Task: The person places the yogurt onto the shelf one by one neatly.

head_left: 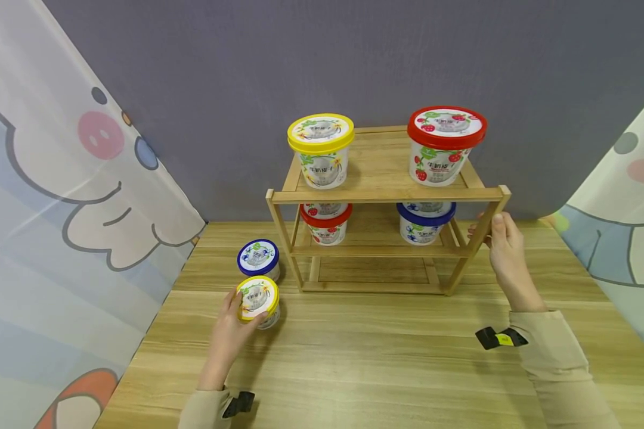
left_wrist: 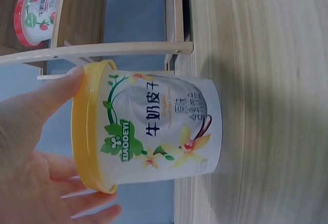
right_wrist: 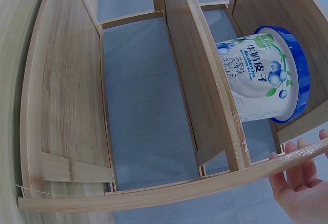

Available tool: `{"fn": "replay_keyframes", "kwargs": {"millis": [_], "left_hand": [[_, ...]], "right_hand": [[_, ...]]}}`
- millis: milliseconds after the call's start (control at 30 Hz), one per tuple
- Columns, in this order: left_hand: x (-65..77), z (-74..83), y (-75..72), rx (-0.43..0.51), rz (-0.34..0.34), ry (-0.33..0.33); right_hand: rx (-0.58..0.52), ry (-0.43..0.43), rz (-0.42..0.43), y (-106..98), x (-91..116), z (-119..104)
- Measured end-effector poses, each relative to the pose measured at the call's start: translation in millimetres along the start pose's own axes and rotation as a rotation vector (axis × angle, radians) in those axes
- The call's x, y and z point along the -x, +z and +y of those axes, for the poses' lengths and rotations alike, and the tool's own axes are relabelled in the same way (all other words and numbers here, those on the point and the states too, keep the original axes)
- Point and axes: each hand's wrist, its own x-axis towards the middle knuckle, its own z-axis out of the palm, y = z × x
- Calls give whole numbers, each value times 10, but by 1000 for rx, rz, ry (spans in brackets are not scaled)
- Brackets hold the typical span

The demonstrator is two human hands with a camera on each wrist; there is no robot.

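Note:
In the head view my left hand (head_left: 232, 329) grips a yellow-lidded yogurt tub (head_left: 257, 300) around its lid, thumb on one side and fingers on the other. That tub stands upright, or nearly so, at the table's left; whether its base touches the wood I cannot tell. Just behind it is a blue-lidded tub (head_left: 257, 257). My right hand (head_left: 507, 250) holds the right front post of a wooden shelf rack (head_left: 386, 195), with the thumb in front and the fingers behind. In the right wrist view a blueberry tub (right_wrist: 256, 75) sits on the middle shelf near those fingers (right_wrist: 294, 172).
On the rack's top stand a yellow-lidded tub (head_left: 322, 152) at left and a red-lidded tub (head_left: 445, 146) at right. Another red-lidded tub (head_left: 326, 225) is on the middle shelf's left. A grey wall (head_left: 236, 89) rises behind, with cartoon curtains (head_left: 48, 208) at both sides.

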Motion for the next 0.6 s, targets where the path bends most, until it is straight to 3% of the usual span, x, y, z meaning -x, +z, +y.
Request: {"fn": "replay_keyframes", "kwargs": {"millis": [267,600], "left_hand": [[34,60,78,-28,123,11],[62,101,137,-69,221,19]], "right_hand": [[10,7,7,6,4,-13],[42,-4,-4,-3,8,-13]]}}
